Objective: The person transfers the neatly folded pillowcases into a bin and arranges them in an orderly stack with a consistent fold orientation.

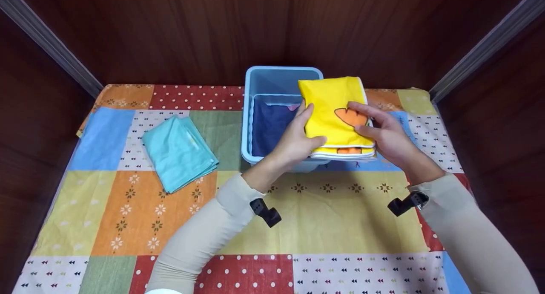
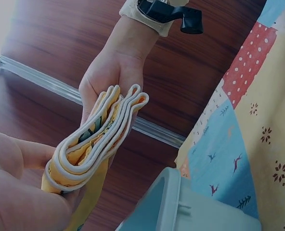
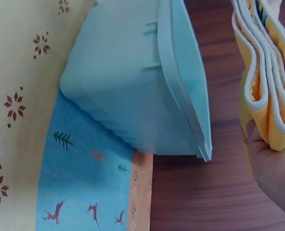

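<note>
Both hands hold a folded yellow cloth [image 1: 328, 110] with white edging and an orange carrot print, raised at the right side of a blue plastic bin [image 1: 283, 79]. My left hand [image 1: 294, 136] grips its left edge, thumb on top. On the right edge my right hand [image 1: 389, 134] pinches it, thumb and fingers over the carrot print. From the left wrist view the cloth [image 2: 97, 134] shows several folded layers with white borders. Inside the bin lies a dark navy cloth [image 1: 270, 125] with a bit of pink at its corner, partly hidden by the left hand and yellow cloth.
A folded turquoise cloth [image 1: 176, 153] lies on the table left of the bin. A patchwork-print tablecloth [image 1: 336, 226] covers the table. Dark wood-grain panels [image 1: 191, 34] stand behind and at both sides, close behind the bin.
</note>
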`<state>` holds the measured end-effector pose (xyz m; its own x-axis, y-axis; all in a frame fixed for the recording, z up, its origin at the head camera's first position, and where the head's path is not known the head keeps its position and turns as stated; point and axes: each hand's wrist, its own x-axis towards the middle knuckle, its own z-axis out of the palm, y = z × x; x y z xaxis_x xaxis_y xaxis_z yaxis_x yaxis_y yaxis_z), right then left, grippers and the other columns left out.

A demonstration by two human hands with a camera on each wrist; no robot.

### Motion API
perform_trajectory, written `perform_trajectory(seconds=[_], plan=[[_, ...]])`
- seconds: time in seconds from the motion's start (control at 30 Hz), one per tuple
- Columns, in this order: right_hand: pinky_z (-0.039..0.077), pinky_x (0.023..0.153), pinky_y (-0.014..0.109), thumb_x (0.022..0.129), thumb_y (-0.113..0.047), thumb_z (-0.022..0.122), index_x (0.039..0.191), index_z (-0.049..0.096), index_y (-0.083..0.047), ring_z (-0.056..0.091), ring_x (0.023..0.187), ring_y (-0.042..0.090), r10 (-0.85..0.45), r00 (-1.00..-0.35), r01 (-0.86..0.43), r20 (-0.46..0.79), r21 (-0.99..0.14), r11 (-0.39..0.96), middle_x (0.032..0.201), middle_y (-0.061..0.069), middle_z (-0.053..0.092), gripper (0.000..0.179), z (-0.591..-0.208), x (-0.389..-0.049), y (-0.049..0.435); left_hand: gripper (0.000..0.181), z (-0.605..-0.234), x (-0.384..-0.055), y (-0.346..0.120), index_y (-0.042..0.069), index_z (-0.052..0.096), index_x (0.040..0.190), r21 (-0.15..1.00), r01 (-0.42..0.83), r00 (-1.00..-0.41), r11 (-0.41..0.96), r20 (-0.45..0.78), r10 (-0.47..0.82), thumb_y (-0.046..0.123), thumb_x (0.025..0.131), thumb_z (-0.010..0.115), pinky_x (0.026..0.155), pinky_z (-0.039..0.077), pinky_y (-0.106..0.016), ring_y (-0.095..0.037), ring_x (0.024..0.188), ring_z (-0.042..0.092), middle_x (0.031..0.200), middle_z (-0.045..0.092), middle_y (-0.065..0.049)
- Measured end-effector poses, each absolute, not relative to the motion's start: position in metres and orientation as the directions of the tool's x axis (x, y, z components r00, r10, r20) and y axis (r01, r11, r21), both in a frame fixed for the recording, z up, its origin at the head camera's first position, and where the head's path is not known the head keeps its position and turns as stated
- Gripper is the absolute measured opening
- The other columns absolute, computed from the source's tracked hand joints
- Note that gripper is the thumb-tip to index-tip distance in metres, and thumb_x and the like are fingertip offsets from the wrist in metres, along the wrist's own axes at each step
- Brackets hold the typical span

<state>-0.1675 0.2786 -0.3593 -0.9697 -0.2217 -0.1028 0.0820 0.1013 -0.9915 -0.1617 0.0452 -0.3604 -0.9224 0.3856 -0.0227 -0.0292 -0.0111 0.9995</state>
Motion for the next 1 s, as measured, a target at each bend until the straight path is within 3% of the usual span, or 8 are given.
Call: perform_trajectory(seconds=[0.23,0.33,0.5,0.73,1.0], plan=[[0.051,0.096,0.019,0.101,0.006,0.049,0.153,0.046,-0.006,0.038,0.135,0.022,-0.223,-0.966,0.109,-0.130,-0.989,0.103,0.160,0.010,0.030,0.053,-0.360,-0.169,0.264,0.085,-0.363,-0.162,0.033,-0.001,0.016,0.161,0.999,-0.016,-0.927,0.042,-0.031,0.375,-0.010,0.090,0.063,0.116,0.028,-0.020,-0.014,0.155,0.004,0.172,-0.001,-0.004],[0.050,0.096,0.018,0.101,0.006,0.048,0.153,0.044,-0.005,0.038,0.136,0.023,-0.225,-0.965,0.109,-0.133,-0.987,0.116,0.160,0.011,0.033,0.053,-0.360,-0.169,0.260,0.085,-0.364,-0.162,0.028,0.001,0.016,0.161,0.998,-0.021,-0.926,0.058,-0.041,0.374,-0.009,0.091,0.063,0.117,0.028,-0.020,-0.013,0.155,0.007,0.172,-0.001,-0.003],[0.049,0.097,0.018,0.101,0.006,0.048,0.153,0.045,-0.005,0.032,0.142,0.025,-0.232,-0.964,0.093,-0.127,-0.984,0.152,0.166,0.008,0.025,0.053,-0.362,-0.170,0.253,0.083,-0.367,-0.162,0.020,0.001,0.017,0.161,0.997,-0.028,-0.927,0.068,-0.051,0.371,-0.009,0.092,0.062,0.116,0.029,-0.021,-0.014,0.153,0.015,0.172,-0.001,-0.002],[0.047,0.102,0.019,0.100,0.006,0.049,0.152,0.048,-0.007,0.022,0.151,0.023,-0.222,-0.966,0.090,-0.131,-0.979,0.183,0.171,0.004,0.009,0.053,-0.364,-0.173,0.240,0.083,-0.366,-0.163,0.009,0.003,0.015,0.162,0.998,-0.040,-0.930,0.048,-0.055,0.365,-0.012,0.093,0.059,0.113,0.035,-0.022,-0.014,0.152,0.018,0.172,-0.002,-0.001],[0.043,0.108,0.023,0.102,0.003,0.049,0.152,0.048,-0.010,0.018,0.153,0.020,-0.240,-0.961,0.078,-0.138,-0.967,0.244,0.171,0.001,0.010,0.052,-0.365,-0.176,0.231,0.083,-0.367,-0.165,-0.002,0.004,0.016,0.162,0.997,-0.049,-0.934,0.063,-0.068,0.349,-0.012,0.093,0.060,0.112,0.038,-0.023,-0.013,0.150,0.023,0.172,0.001,0.000]])
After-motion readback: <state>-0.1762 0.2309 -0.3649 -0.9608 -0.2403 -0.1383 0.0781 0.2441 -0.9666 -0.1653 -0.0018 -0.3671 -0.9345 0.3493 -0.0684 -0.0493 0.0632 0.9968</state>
